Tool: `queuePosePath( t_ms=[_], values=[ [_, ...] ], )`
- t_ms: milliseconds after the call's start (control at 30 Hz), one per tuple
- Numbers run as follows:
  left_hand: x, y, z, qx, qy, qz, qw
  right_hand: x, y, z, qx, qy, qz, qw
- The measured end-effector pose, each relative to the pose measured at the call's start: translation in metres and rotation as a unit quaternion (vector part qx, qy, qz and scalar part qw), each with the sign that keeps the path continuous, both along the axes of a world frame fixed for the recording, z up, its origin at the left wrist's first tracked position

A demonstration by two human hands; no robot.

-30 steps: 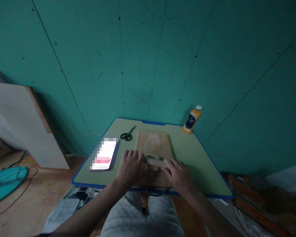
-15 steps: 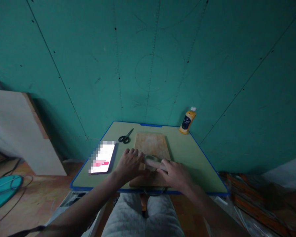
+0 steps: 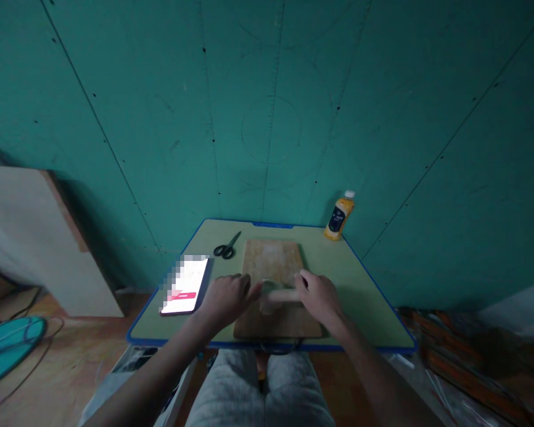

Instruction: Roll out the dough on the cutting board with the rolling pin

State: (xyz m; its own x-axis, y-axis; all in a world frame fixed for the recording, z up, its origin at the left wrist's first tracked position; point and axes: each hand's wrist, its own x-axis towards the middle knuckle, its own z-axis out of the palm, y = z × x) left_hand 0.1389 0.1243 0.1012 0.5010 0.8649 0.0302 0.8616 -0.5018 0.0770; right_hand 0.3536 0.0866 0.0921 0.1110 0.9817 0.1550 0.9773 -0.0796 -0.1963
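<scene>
A short wooden rolling pin [image 3: 285, 295] lies across a flat, pale piece of dough [image 3: 267, 308] on the wooden cutting board [image 3: 273, 255]. My right hand [image 3: 319, 295] is wrapped round the pin's right end. On the left, my left hand [image 3: 229, 298] is closed, its thumb and finger reaching the dough's left edge near the pin's other end. The pin and dough are slightly blurred, and the exact grip of the left fingertips is hard to see.
Black-handled scissors [image 3: 225, 249] lie left of the board, with a lit tablet [image 3: 187, 287] nearer me. A yellow bottle with a white cap [image 3: 339, 216] stands at the table's back right corner. The green wall [image 3: 267, 118] rises right behind the table [image 3: 360, 296].
The rolling pin has turned from a slant to nearly level. My right hand has moved slightly up, and my left hand has shifted a little left and down, away from the pin's end.
</scene>
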Motion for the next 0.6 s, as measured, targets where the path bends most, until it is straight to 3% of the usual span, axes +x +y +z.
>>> queuePosePath(
  t_ms=[133,233,367,500,600],
  values=[
    [-0.004,-0.002,-0.005,-0.020,0.009,0.029,0.999,0.000,0.003,-0.006,-0.009,0.027,0.006,1.000],
    [-0.003,-0.001,-0.006,-0.036,0.022,0.055,0.998,-0.006,0.003,-0.009,-0.002,-0.008,0.007,1.000],
    [0.004,-0.007,-0.007,-0.012,0.024,0.080,0.996,-0.014,0.000,-0.012,0.035,-0.054,0.018,0.998],
    [0.012,-0.011,-0.014,0.028,0.008,0.059,0.998,-0.016,-0.002,-0.018,0.063,-0.064,0.009,0.996],
    [0.015,-0.006,-0.020,0.035,-0.015,0.075,0.996,-0.016,0.000,-0.021,0.054,-0.068,0.011,0.996]
  ],
)
